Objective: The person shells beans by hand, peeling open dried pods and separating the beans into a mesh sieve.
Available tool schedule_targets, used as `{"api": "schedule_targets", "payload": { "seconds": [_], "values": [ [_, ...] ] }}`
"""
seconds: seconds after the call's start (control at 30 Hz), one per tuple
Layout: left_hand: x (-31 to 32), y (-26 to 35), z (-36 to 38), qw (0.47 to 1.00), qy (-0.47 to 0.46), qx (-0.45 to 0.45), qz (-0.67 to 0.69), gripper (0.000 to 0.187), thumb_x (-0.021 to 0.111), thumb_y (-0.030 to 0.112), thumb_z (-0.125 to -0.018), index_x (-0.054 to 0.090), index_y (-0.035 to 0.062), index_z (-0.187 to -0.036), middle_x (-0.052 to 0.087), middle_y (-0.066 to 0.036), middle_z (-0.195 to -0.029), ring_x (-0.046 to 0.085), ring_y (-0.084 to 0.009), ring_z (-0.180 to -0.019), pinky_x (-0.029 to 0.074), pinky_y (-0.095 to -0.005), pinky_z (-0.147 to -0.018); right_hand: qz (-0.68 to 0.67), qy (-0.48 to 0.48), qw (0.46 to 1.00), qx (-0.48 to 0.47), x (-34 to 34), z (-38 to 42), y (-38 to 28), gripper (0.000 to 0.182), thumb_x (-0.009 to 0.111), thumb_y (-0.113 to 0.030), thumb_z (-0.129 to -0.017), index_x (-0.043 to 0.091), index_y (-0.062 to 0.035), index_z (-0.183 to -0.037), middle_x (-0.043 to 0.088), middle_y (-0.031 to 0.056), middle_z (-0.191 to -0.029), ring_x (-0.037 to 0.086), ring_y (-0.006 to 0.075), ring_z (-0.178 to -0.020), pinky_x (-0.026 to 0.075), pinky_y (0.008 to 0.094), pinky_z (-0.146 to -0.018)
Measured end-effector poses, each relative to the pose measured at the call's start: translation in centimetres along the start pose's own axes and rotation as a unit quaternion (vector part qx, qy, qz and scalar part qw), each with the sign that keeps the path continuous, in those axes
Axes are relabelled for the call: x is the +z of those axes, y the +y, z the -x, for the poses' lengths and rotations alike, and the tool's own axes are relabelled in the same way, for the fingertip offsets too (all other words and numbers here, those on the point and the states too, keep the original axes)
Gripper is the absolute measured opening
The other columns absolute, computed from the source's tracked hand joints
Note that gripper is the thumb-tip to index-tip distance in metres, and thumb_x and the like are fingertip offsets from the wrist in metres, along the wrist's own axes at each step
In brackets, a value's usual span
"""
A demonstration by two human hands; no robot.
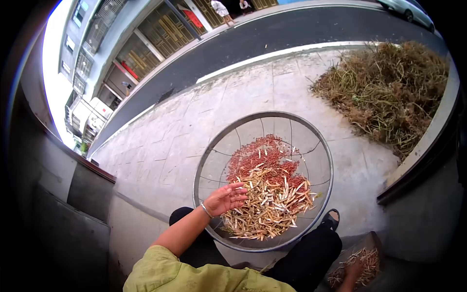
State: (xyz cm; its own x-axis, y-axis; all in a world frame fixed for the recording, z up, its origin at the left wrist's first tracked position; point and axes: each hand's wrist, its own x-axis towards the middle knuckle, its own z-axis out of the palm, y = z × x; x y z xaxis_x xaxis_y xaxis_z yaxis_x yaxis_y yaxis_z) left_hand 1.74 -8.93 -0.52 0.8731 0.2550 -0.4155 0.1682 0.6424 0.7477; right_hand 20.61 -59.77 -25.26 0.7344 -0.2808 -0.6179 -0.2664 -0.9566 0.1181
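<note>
A large round sieve tray with a grey rim rests by my knees. Inside it, small red beans lie toward the far side and dry tan bean pods are heaped on the near side. Over the left edge of the pods is my left hand, palm turned up, fingers stretched out, with nothing in it. At the lower right, my right hand reaches down into a dark container holding more dry pods; its fingers are in shadow and partly hidden.
A big heap of dried plants lies on the pavement at the right. Door frames stand on both sides. Beyond the paved ground run a road, a parked car and buildings, with people across the street.
</note>
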Motion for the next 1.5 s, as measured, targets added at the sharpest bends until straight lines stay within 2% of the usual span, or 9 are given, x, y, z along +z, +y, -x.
{"api": "schedule_targets", "payload": {
  "seconds": [0.4,0.47,0.67,0.83,0.93,1.0,1.1,1.27,1.5],
  "values": [
    [4.7,3.3,-0.6,0.997,-0.022,-0.010,-0.079,0.058,0.050,0.035,-0.089,0.029,0.0082,-0.136,0.046,-0.012,-0.128,0.051,-0.0242,-0.112,0.042,-0.0381,-0.095,-0.022,-0.015,0.999,0.024,-1.6,2.6,-0.3,0.047,0.064,-0.022,-0.078,0.050,-0.0096,-0.121,0.041,0.0133,-0.130,0.043,0.0331,-0.115,0.039,0.0414,-0.096],
    [10.0,6.2,1.0,0.984,-0.065,0.148,-0.074,0.056,0.045,0.039,-0.091,0.029,0.0099,-0.137,0.046,-0.013,-0.128,0.051,-0.0277,-0.111,0.040,-0.0416,-0.095,-0.028,-0.013,0.999,0.027,-1.6,2.8,-0.4,0.045,0.064,-0.021,-0.078,0.051,-0.0092,-0.120,0.042,0.0136,-0.129,0.044,0.0332,-0.114,0.040,0.0414,-0.095],
    [19.1,11.4,8.1,0.757,-0.559,0.295,-0.169,0.049,0.046,0.034,-0.092,0.034,0.0150,-0.135,0.057,-0.022,-0.107,0.060,-0.0317,-0.093,0.042,-0.0445,-0.086,-0.031,-0.004,0.999,0.033,-1.9,3.5,-1.0,0.040,0.061,-0.017,-0.080,0.052,-0.0078,-0.118,0.046,0.0145,-0.125,0.047,0.0334,-0.110,0.041,0.0415,-0.092],
    [18.5,9.6,8.2,0.842,-0.287,0.427,-0.164,0.071,0.048,0.019,-0.091,-0.001,0.0205,-0.144,0.060,-0.013,-0.080,0.056,-0.0187,-0.067,0.043,-0.0406,-0.077,-0.043,0.003,0.998,0.053,-1.8,4.0,-0.9,0.036,0.059,-0.014,-0.082,0.054,-0.0067,-0.116,0.049,0.0152,-0.121,0.050,0.0335,-0.107,0.043,0.0415,-0.090],
    [18.9,12.2,8.5,0.682,-0.628,0.361,-0.098,0.041,0.046,0.018,-0.092,0.040,0.0133,-0.132,0.063,-0.011,-0.077,0.059,-0.0174,-0.062,0.046,-0.0372,-0.070,-0.049,0.008,0.997,0.061,-1.8,4.2,-0.9,0.034,0.058,-0.012,-0.082,0.055,-0.0060,-0.115,0.051,0.0157,-0.119,0.051,0.0336,-0.106,0.044,0.0415,-0.089],
    [15.0,11.1,7.5,0.755,-0.532,0.368,-0.111,0.030,0.043,0.015,-0.093,0.051,0.0036,-0.119,0.063,-0.011,-0.074,0.059,-0.0170,-0.060,0.047,-0.0357,-0.069,-0.060,0.011,0.996,0.070,-1.7,4.3,-0.6,0.032,0.057,-0.011,-0.083,0.055,-0.0055,-0.115,0.053,0.0160,-0.118,0.052,0.0337,-0.104,0.045,0.0416,-0.088],
    [10.2,9.1,5.0,0.967,-0.092,0.214,-0.099,0.035,0.047,0.017,-0.092,0.047,-0.0015,-0.122,0.057,-0.005,-0.077,0.055,-0.0131,-0.075,0.044,-0.0273,-0.077,-0.100,0.016,0.991,0.085,-1.5,3.9,0.4,0.030,0.055,-0.009,-0.084,0.056,-0.0049,-0.113,0.055,0.0165,-0.116,0.054,0.0338,-0.103,0.045,0.0416,-0.087],
    [2.8,5.5,2.1,0.967,0.003,0.182,-0.180,0.026,0.047,0.010,-0.090,0.053,-0.0010,-0.113,0.057,0.000,-0.076,0.054,-0.0080,-0.074,0.045,-0.0233,-0.073,-0.225,0.191,0.950,-0.103,-0.5,-6.0,7.8,0.030,0.056,-0.019,-0.084,0.061,-0.0002,-0.106,0.062,0.0178,-0.104,0.059,0.0319,-0.093,0.046,0.0418,-0.082],
    [-4.0,3.3,1.0,0.935,0.034,0.193,-0.294,0.023,0.045,0.006,-0.090,0.055,0.0004,-0.110,0.058,-0.001,-0.079,0.055,-0.0074,-0.075,0.046,-0.0225,-0.073,-0.510,0.237,0.761,-0.322,-21.0,7.6,-7.4,0.028,0.048,-0.013,-0.092,0.052,-0.0045,-0.118,0.061,0.0074,-0.107,0.062,0.0093,-0.071,0.043,0.0177,-0.049]
  ]
}}
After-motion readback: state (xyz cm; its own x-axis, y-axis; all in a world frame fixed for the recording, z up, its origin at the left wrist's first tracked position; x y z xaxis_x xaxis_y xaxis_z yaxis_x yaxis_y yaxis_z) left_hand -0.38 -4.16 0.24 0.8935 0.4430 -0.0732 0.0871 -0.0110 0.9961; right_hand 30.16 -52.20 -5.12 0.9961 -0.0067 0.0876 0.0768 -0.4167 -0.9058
